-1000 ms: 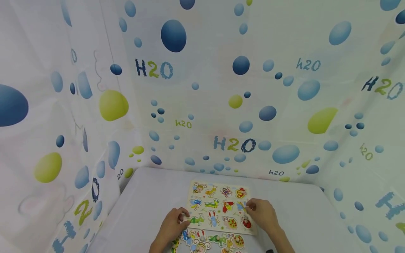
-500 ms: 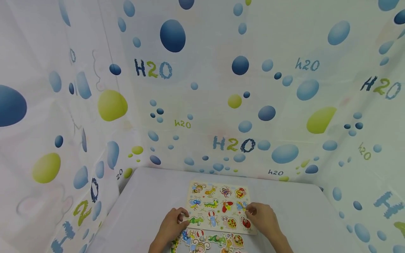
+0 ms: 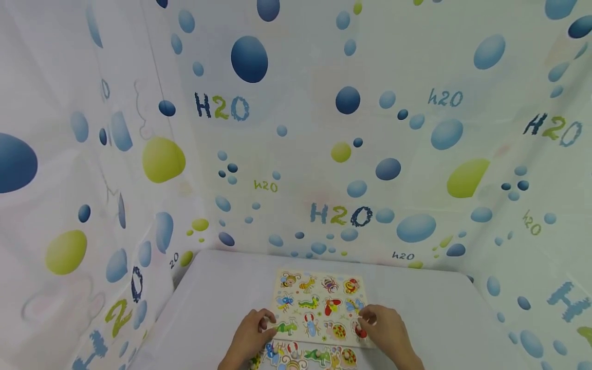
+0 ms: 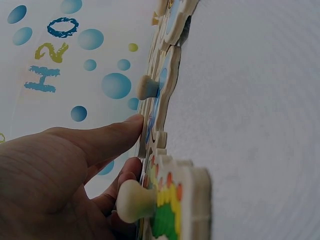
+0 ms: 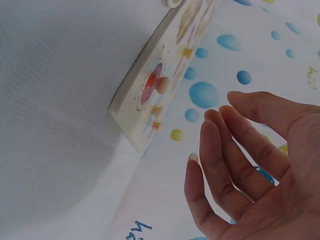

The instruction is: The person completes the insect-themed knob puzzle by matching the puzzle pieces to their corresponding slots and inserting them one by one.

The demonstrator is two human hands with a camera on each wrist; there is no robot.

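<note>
A pale wooden peg puzzle board with rows of bright insect pictures lies on the table in the head view. My left hand rests at its lower left edge, by the green grasshopper; in the left wrist view the thumb touches the board's edge. At the right side, my right hand hovers near the blue dragonfly piece and partly covers the ladybug. The right wrist view shows its loosely bent fingers apart from the board, holding nothing; the ladybug there has a knob.
Several loose knobbed insect pieces, such as a green grasshopper piece and a bee piece, lie along the board's near edge. A white cloth covers the table. Curtains printed with bubbles surround it.
My right hand has moved a little toward me, away from the dragonfly piece, which sits more fully in view. The left hand stays at the board's edge. The head view has tilted slightly upward.
</note>
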